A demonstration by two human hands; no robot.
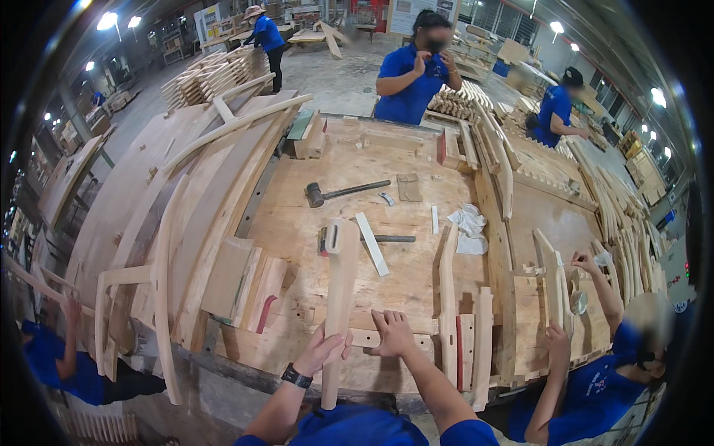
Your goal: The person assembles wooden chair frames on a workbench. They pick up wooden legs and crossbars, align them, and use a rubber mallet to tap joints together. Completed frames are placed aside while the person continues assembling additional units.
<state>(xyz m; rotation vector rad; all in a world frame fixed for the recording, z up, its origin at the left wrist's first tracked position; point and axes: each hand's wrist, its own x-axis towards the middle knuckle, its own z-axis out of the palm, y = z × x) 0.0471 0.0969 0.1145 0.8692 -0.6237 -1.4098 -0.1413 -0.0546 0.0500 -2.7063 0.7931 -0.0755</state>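
Observation:
My left hand (320, 351), with a dark watch on its wrist, is wrapped round a pale wooden leg (341, 282). The leg stands nearly upright before me, a slot showing near its top end. My right hand (393, 334) lies with fingers spread on a wooden strip with holes (364, 338) along the bench's near edge. Beyond the leg, a black mallet (315, 195) rests on the plywood bench top (297, 223). A second hammer (394, 238) lies partly hidden behind the leg, near a white flat strip (372, 244).
Curved wooden pieces (448, 297) and red-edged blocks (465, 349) stand right of my hands. A joined wooden frame (160, 282) leans at left. Crumpled white paper (468, 220) lies on the bench. Co-workers in blue stand at far side (413, 82) and right (595, 386).

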